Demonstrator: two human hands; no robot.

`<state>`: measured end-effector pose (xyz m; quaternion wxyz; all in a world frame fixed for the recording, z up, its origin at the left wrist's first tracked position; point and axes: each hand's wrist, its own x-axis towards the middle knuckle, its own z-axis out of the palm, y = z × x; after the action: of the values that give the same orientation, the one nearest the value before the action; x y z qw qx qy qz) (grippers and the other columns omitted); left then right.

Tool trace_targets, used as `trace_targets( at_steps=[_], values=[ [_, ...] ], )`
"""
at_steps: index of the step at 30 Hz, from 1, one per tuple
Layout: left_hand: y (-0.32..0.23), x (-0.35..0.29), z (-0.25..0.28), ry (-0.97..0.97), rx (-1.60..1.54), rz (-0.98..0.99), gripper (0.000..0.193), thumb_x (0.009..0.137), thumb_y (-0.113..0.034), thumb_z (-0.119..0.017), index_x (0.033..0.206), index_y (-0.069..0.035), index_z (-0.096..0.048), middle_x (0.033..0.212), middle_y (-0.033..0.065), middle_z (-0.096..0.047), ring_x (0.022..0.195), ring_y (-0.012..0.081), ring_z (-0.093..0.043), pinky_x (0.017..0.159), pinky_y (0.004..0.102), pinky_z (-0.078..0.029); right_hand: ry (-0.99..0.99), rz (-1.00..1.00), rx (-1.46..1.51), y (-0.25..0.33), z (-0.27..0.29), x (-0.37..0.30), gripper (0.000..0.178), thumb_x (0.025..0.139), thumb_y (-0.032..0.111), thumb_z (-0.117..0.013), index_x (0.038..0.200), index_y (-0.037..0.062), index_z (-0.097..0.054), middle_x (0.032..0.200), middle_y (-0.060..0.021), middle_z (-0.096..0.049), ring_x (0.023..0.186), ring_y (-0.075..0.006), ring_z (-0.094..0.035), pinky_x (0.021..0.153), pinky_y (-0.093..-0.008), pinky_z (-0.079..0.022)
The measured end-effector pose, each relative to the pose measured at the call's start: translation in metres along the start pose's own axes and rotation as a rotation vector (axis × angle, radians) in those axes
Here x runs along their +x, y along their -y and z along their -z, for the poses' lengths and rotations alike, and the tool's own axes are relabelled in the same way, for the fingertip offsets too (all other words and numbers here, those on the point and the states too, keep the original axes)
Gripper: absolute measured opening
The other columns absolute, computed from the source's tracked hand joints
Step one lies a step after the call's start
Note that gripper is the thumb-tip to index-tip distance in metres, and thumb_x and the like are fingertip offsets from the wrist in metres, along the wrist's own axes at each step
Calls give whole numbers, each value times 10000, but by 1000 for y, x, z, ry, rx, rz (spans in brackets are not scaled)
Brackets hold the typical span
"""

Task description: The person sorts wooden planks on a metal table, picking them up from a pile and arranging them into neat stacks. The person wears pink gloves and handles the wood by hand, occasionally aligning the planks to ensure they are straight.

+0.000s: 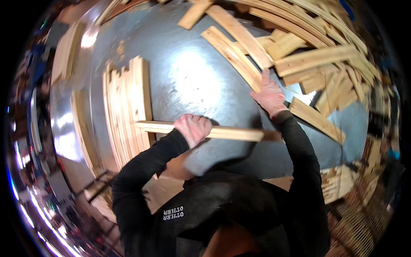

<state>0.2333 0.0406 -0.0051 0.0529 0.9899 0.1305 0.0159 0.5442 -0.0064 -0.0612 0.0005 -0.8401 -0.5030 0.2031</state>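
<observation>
My left hand (193, 129) is closed around a pale wooden strip (237, 133), held crosswise in front of my body. The strip's left end overlaps the edge of a row of wooden boards (124, 107) standing side by side. Farther right, my right hand (270, 97) reaches out with thumb and fingers apart. It is at the near end of a slanting wooden board (233, 58), seemingly touching it. A second slanting board (244, 36) ends just beyond its fingertips. Beside my right wrist lies a shorter board (317, 120).
A loose heap of wooden pieces (317, 60) covers the far right of the grey metal table (162, 51). More boards (66, 53) are stacked at the far left, with a single long board (83, 128) nearer. Light-coloured wood pieces (338, 184) sit below the table's right edge.
</observation>
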Motion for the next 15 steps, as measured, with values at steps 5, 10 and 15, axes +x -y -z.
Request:
trace_targets(
  at_steps=[5,10,15],
  values=[
    [38,-127,109,46,-43,388,334,699,-332,-719,907,-103,-594,810,75,-631,775,265,-641,688,415,-524,-213,330,80,-3,8,-13,824,734,386,-717,1392,-3,-410,1250,-226,-568,1163,-377,-541,990,-438,-442],
    [50,-249,135,1,111,1426,524,784,-494,-709,1079,-84,-568,1072,137,-644,1012,328,-625,835,480,-485,-535,205,-178,35,15,59,922,775,454,-709,1491,77,-267,1406,-222,-456,1280,-418,-444,1075,-461,-357],
    [173,-396,81,151,56,1812,680,829,-490,-667,1331,-139,-371,1185,141,-632,1087,374,-609,880,582,-443,-278,-87,-431,89,17,77,859,805,326,-689,1484,83,-222,1429,-212,-438,1357,-435,-341,1095,-484,-327]
  ],
)
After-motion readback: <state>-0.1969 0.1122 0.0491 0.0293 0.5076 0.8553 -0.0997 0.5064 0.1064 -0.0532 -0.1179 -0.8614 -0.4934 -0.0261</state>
